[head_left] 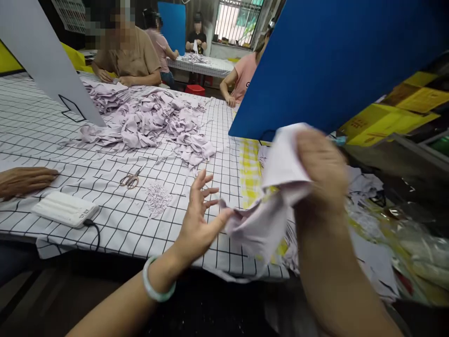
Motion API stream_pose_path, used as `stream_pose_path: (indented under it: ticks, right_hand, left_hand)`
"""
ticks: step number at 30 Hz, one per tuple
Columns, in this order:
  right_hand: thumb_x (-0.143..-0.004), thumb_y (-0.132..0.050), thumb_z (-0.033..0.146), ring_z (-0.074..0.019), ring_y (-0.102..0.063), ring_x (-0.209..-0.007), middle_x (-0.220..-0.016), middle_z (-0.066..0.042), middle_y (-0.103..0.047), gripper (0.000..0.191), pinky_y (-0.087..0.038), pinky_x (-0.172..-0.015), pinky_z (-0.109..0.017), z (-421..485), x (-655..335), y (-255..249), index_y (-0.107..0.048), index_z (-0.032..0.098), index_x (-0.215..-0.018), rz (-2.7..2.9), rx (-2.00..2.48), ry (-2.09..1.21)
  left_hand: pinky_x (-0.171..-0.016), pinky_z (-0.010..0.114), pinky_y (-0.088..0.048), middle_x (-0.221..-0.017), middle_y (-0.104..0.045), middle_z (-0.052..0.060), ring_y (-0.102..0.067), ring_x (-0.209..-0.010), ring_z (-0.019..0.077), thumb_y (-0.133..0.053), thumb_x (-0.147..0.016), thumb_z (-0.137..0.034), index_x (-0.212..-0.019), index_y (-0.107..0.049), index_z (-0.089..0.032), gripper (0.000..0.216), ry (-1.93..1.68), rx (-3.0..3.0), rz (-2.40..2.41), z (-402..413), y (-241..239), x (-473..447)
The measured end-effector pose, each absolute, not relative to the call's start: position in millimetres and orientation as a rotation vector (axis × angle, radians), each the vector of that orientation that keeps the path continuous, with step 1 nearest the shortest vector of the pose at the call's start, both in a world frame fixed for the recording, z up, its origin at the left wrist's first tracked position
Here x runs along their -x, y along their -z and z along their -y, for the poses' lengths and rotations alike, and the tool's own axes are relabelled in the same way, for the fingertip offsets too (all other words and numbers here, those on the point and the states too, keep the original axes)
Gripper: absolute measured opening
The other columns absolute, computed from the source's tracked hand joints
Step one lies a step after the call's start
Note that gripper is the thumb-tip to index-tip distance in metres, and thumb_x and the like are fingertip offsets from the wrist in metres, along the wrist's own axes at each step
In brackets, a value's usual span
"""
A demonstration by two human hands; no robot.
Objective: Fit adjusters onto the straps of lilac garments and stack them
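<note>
A pale lilac fabric piece hangs folded and partly smeared by motion over the near table edge. Its upper part is gripped by my right hand, which is raised and blurred. My left hand, with a pale green bangle on the wrist, is open with its fingers spread. The left thumb meets the fabric's left corner; whether it presses on it I cannot tell. Left of that hand lie small scissors and a heap of tiny fabric snippets.
A big pile of lilac fabric pieces covers the far middle of the checked table. A white power bank with a cable lies near another person's hand. A blue panel and white panel stand up; other people sit beyond.
</note>
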State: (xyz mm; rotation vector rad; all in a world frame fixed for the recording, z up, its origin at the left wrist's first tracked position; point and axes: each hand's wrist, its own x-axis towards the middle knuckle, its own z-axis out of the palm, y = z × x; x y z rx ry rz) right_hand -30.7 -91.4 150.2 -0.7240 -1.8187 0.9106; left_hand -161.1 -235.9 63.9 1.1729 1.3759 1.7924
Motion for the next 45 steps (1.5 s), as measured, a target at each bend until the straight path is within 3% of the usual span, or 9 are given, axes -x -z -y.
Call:
stream_pose_path:
  ticks: [4, 9, 12, 16, 19, 25, 31, 38, 45]
  right_hand:
    - [-0.085, -0.059, 0.045, -0.023, -0.062, -0.083, -0.085, -0.008, -0.068, 0.029, -0.051, -0.079, -0.039, 60.1, 32.1, -88.1, -0.068, 0.018, -0.084, 2.067, 1.103, -0.882]
    - [-0.088, -0.054, 0.036, -0.0229, -0.062, -0.081, -0.088, -0.007, -0.068, 0.019, -0.049, -0.078, -0.038, 101.2, -46.8, -23.9, -0.064, 0.02, -0.088, 2.163, 1.268, -0.633]
    - [-0.089, -0.057, 0.041, -0.0228, -0.062, -0.08, -0.087, -0.006, -0.066, 0.021, -0.049, -0.074, -0.035, 156.4, -77.8, 3.9, -0.062, 0.021, -0.092, 2.234, 1.266, -0.661]
    - [-0.089, -0.059, 0.032, -0.0249, -0.06, -0.087, -0.091, -0.007, -0.064, 0.012, -0.047, -0.08, -0.038, 193.1, -70.0, 24.4, -0.06, 0.021, -0.094, 2.352, 1.209, -0.426]
    - [-0.091, -0.05, 0.021, -0.0213, -0.058, -0.078, -0.08, -0.004, -0.059, 0.01, -0.046, -0.074, -0.033, 187.1, -65.3, 13.2, -0.056, 0.022, -0.083, 2.328, 1.123, -0.413]
    - [-0.09, -0.052, 0.021, -0.0188, -0.057, -0.072, -0.076, -0.001, -0.057, 0.008, -0.047, -0.072, -0.031, 178.2, -105.7, -20.3, -0.051, 0.024, -0.083, 2.044, 1.155, -0.301]
    - [-0.083, -0.056, 0.025, -0.0277, -0.059, -0.106, -0.113, -0.013, -0.06, 0.033, -0.05, -0.089, -0.042, 189.6, -65.9, -22.7, -0.052, 0.021, -0.116, 2.032, 1.189, -0.265]
    - [-0.088, -0.052, 0.02, -0.0186, -0.061, -0.062, -0.073, -0.003, -0.068, 0.017, -0.046, -0.06, -0.031, 174.8, -37.8, -85.8, -0.068, 0.02, -0.093, 2.152, 1.057, -0.221]
    - [-0.086, -0.062, 0.035, -0.0227, -0.071, -0.077, -0.097, -0.001, -0.078, 0.025, -0.053, -0.06, -0.031, 231.8, -125.8, -132.6, -0.073, 0.033, -0.108, 2.135, 1.019, -0.42]
  left_hand:
    - [-0.101, 0.046, -0.049, -0.147, -0.044, 0.012, -0.05, -0.128, 0.0278, -0.061, -0.088, -0.027, -0.133, -0.049, -0.025, 0.046, -1.712, -0.859, -1.664, 234.6, -10.9, 165.1]
    - [-0.096, 0.042, -0.051, -0.124, -0.059, 0.009, -0.056, -0.117, 0.024, -0.052, -0.088, -0.019, -0.11, -0.061, -0.023, 0.024, -1.577, -1.271, -1.881, 251.0, 16.8, 169.4]
    - [-0.101, 0.047, -0.048, -0.118, -0.061, 0.01, -0.056, -0.116, 0.0257, -0.049, -0.082, -0.007, -0.107, -0.063, -0.021, 0.032, -1.329, -1.667, -1.999, 238.5, 21.9, 164.4]
    - [-0.112, 0.058, -0.036, -0.144, -0.048, 0.016, -0.039, -0.137, 0.0358, -0.054, -0.071, 0.001, -0.127, -0.059, -0.017, 0.059, -0.754, -2.03, -2.075, 191.0, 23.3, 157.8]
    - [-0.116, 0.062, -0.027, -0.146, -0.05, 0.014, -0.036, -0.14, 0.0368, -0.056, -0.07, 0.0, -0.126, -0.062, -0.019, 0.059, -0.535, -2.138, -1.958, 160.7, 20.4, 161.3]
    - [-0.09, 0.041, -0.051, -0.103, -0.065, 0.011, -0.059, -0.1, 0.0246, -0.047, -0.078, -0.003, -0.094, -0.064, -0.017, 0.028, -0.79, -2.036, -2.038, 155.0, 15.8, 183.0]
    - [-0.072, 0.031, -0.051, -0.084, -0.061, 0.002, -0.056, -0.076, 0.0168, -0.048, -0.076, -0.003, -0.09, -0.056, -0.021, 0.023, -1.379, -1.784, -1.929, 176.6, -29.7, 147.5]
    - [-0.071, 0.033, -0.048, -0.092, -0.057, 0.006, -0.054, -0.082, 0.0209, -0.052, -0.073, -0.004, -0.089, -0.058, -0.02, 0.024, -1.146, -2.173, -2.05, 223.8, -107.8, 148.7]
    - [-0.08, 0.039, -0.052, -0.106, -0.065, 0.006, -0.061, -0.09, 0.025, -0.053, -0.081, -0.026, -0.108, -0.067, -0.025, 0.031, -0.87, -2.11, -2.137, 351.3, -150.0, 219.1]
